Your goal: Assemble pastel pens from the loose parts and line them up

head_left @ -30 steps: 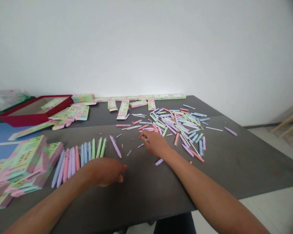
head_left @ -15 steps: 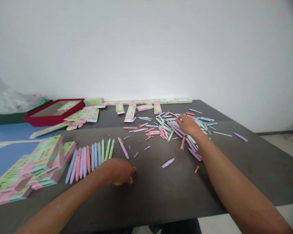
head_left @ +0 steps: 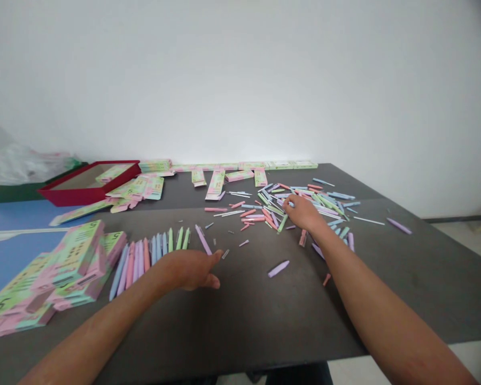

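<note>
My right hand (head_left: 302, 212) rests with its fingertips down in a loose pile of pastel pen barrels and parts (head_left: 288, 206). The fingers hide whether it holds a piece. My left hand (head_left: 192, 270) lies on the dark table (head_left: 264, 321) just in front of a row of pastel pens (head_left: 148, 252). Its index finger stretches towards a small grey piece (head_left: 225, 254) without touching it. A single lilac pen (head_left: 203, 239) lies beyond that finger, and another lilac pen (head_left: 278, 269) lies alone between my hands.
Stacked green-and-pink printed pen boxes (head_left: 64, 272) stand at the table's left. A red tray (head_left: 88, 184) and further flat boxes (head_left: 216, 184) lie along the back. A plastic bag (head_left: 28, 166) sits at the far left. A white wall rises behind the table.
My right hand has moved from the front of the pile deeper into it. My left index finger now stretches out. The head view has turned, shifting the table in the picture.
</note>
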Motion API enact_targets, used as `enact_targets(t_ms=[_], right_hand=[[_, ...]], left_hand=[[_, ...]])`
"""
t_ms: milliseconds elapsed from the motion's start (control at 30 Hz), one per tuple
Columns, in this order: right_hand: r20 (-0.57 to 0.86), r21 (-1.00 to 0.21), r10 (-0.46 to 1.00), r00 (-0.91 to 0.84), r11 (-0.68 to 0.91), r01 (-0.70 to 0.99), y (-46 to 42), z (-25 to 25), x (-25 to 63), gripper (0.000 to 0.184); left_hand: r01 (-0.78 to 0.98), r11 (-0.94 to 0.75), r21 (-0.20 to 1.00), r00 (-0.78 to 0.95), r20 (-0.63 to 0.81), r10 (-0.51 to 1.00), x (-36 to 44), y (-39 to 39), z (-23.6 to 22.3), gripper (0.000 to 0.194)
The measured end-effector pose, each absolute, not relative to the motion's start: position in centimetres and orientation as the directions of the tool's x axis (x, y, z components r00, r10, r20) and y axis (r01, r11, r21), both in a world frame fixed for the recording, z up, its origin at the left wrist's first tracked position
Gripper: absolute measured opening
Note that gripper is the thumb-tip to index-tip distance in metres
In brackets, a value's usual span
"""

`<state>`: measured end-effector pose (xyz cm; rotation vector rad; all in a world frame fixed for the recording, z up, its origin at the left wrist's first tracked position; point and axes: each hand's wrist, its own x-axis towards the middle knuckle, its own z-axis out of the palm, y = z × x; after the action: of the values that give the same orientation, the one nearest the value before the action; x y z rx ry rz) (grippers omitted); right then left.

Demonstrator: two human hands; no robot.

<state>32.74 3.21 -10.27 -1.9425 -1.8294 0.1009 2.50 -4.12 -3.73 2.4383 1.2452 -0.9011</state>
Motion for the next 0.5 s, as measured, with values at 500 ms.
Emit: enact_targets(t_ms=[500], right_hand=[[0.123, -0.513, 0.814, -0.567, 0.542, 0.666, -2.0, -7.0, 25.1, 0.034]], left_hand=[[0.812, -0.583, -0.029, 0.455, -0.595, 0.663, 1.6, -3.4, -2.5, 0.081]])
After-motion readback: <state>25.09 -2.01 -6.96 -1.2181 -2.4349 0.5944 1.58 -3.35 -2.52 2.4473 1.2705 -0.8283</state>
